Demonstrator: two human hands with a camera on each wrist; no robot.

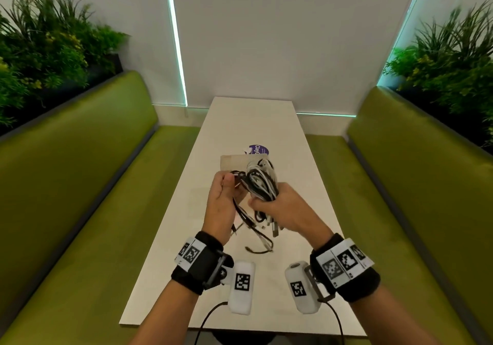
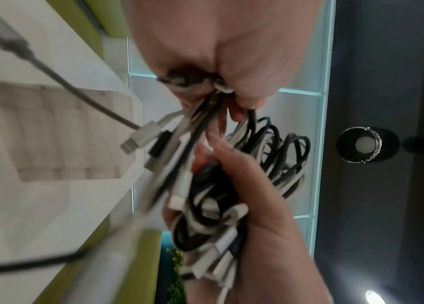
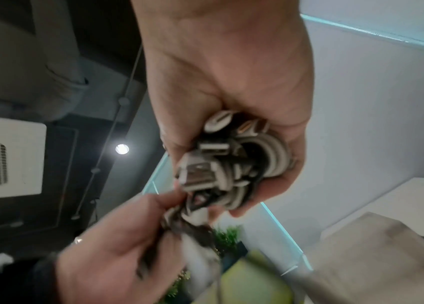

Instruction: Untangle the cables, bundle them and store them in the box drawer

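A tangle of black and white cables is held up over the white table. My right hand grips the thick bundle in its fist, with several plugs sticking out. My left hand pinches a few black and white strands at the bundle's left side. Loose cable ends hang down onto the table. The beige box sits just behind the hands; in the left wrist view the box shows several ribbed sections.
A purple round label lies behind the box. Green benches flank the narrow table, with plants behind them. A white wall closes the far end. Camera leads hang off my wrists at the table's near edge.
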